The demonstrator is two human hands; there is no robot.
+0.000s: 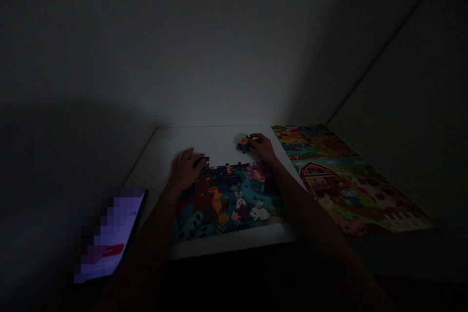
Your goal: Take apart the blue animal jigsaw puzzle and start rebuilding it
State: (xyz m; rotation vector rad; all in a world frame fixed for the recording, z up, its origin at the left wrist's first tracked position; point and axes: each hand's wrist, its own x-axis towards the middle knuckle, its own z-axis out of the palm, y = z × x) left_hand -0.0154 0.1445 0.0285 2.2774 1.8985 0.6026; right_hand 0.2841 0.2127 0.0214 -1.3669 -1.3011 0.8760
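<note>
Clock centred on the puzzle (237, 195), which lies flat on the white table (215, 137), near the front edge, btwn the person's forearms. Its top edge is uneven, w/ knobs & notches showing; printed on it are a brown bear (204, 194) toward 10 o'clock & two white rabbits, one (259, 212) toward 4, the other (239, 201) close to centre. At approx 1 o'clock, just beyond that edge, the R hand (262, 145) has thumb & fingertips pinching a loose pc (243, 144), dark blue w/ an orange patch, held by its R side; can't tell if it touches the table or is one pc or more. R forearm runs down past the puzzle's 3 o'clock side, covering some of it. At approx 10 o'clock the L hand (185, 168) lies palm down over the puzzle's corner, fingers a bit spread & thumb apart, thumb tip just beside a small dark pc (206, 159) jutting up from the top edge; no grip seen. At 8 o'clock, well apart, a lit-screen device (122, 234) sits tilted, partly pixelated, w/ a red patch low down. At 3 o'clock lies a farm pic (340, 195) w/ a red barn; at 2, above it, another colourful pic (310, 141), v. dim. Pale wall (219, 58) at 12 behind.
</note>
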